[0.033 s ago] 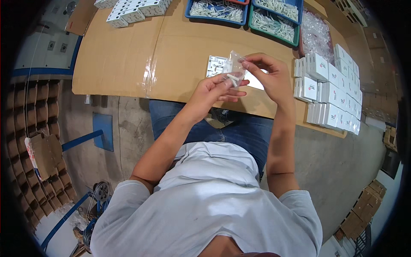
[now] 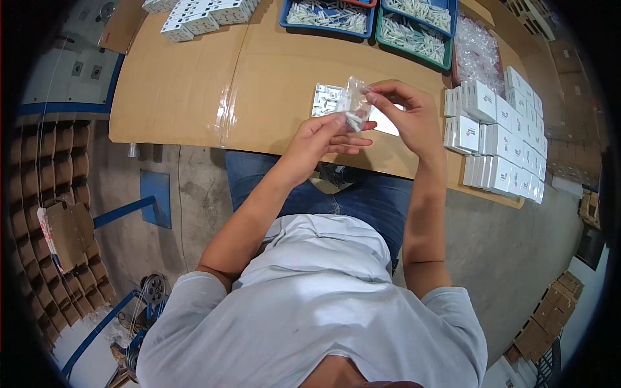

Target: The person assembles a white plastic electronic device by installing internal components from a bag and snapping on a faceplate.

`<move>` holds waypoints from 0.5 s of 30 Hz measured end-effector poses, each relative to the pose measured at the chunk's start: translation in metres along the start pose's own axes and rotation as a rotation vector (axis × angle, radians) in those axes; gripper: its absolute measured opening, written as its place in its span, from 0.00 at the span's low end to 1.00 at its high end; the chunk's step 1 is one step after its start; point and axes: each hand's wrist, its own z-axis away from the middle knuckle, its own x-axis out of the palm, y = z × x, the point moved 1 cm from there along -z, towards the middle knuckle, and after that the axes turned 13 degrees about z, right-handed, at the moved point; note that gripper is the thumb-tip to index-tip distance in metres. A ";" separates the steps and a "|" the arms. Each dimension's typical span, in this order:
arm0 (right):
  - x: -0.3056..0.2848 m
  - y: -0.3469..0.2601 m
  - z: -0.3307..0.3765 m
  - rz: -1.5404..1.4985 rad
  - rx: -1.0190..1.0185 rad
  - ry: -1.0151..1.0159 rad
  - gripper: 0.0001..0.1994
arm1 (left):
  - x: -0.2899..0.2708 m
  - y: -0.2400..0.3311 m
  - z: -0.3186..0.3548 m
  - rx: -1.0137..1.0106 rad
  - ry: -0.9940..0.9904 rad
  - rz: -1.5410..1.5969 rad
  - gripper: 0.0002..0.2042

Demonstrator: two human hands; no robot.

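A small clear plastic bag [image 2: 355, 94] hangs between my hands, above the near side of the cardboard-covered table. Inside its lower end are a few short white plug-like pieces [image 2: 354, 120]. My left hand [image 2: 325, 136] grips that lower end between thumb and fingers. With thumb and forefinger, my right hand [image 2: 402, 108] pinches the bag's upper right edge. Behind the bag, partly covered by it, lies a white plastic frame [image 2: 325, 100] with fittings on it. A flat white piece [image 2: 386, 123] shows on the table between my hands.
Blue [image 2: 328, 30] and green trays [image 2: 414, 59] of white plugs stand at the far side. Beside them is a reddish bin of clear bags [image 2: 479, 55]. White boxes [image 2: 501, 136] are stacked at the right; several white units [image 2: 210, 16] stand far left.
My left thumb has shifted slightly on the bag, and the white pieces inside lie a little lower. My right hand looks unmoved.
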 end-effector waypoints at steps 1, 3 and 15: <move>0.000 0.001 -0.001 0.000 -0.001 -0.001 0.09 | -0.001 0.000 0.000 0.002 0.001 0.000 0.21; 0.000 0.004 -0.002 -0.019 -0.047 0.047 0.08 | -0.003 0.000 -0.001 0.022 -0.014 -0.036 0.24; -0.002 0.007 -0.002 -0.050 -0.022 0.047 0.08 | -0.007 -0.001 0.001 0.027 0.001 -0.050 0.25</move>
